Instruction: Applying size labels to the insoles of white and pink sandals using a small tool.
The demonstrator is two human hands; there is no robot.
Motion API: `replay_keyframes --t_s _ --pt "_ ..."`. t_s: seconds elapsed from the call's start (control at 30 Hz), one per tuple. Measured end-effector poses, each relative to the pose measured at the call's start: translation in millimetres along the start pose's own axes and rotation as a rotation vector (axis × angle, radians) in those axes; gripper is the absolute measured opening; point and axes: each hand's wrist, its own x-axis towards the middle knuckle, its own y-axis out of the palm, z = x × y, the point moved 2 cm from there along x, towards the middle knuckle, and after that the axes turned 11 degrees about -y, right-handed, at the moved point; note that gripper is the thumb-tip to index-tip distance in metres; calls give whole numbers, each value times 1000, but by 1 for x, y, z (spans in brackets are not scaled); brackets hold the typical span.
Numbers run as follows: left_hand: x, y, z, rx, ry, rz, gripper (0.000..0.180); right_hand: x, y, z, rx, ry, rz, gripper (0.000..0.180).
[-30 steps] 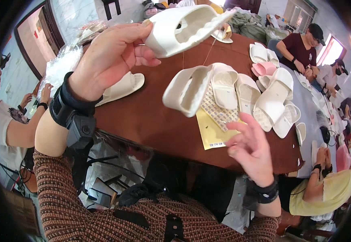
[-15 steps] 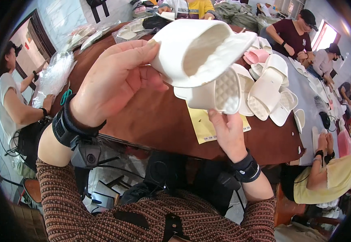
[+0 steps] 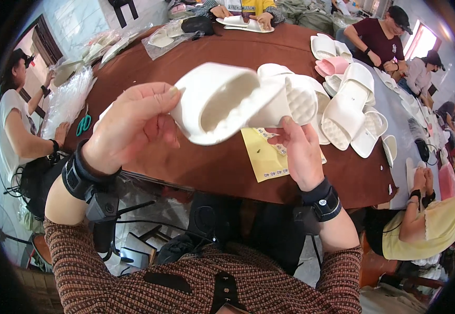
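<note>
My left hand [image 3: 130, 125] grips a white foam slipper [image 3: 222, 102] by its toe end, holding it close to the camera with the opening facing me. My right hand [image 3: 300, 152] is under the slipper's heel end, fingers curled up against it. Below the hands a yellow sticker sheet [image 3: 266, 157] lies on the brown table [image 3: 211, 167].
A heap of white and pink slippers [image 3: 347, 99] lies at the table's right. Clear plastic bags [image 3: 68, 99] and green scissors [image 3: 83, 124] are at the left. Several other people sit around the table. Cables and gear hang below its near edge.
The slipper has come lower and closer in my left hand. My right hand rose from the table to meet its heel end.
</note>
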Motion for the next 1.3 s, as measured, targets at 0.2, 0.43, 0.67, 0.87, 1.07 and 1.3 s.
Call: replay_keyframes --t_s 0.2,0.43,0.67,0.87,1.07,1.3 --pt "3 -15 26 77 -127 -46 23 25 14 -6 159 -54 48 34" --pt "6 -23 61 372 2 -210 19 31 47 -14 171 137 128 37" --pt "14 -14 88 477 -112 -187 28 15 16 -15 -241 232 360 38" --pt "27 -24 84 714 98 -180 27 13 -2 11 -425 90 366 34" --pt "49 -37 82 1049 394 -206 30 32 -3 28 -465 -38 340 35" --pt "82 -28 79 1132 475 -53 35 53 4 24 -436 -31 354 36"
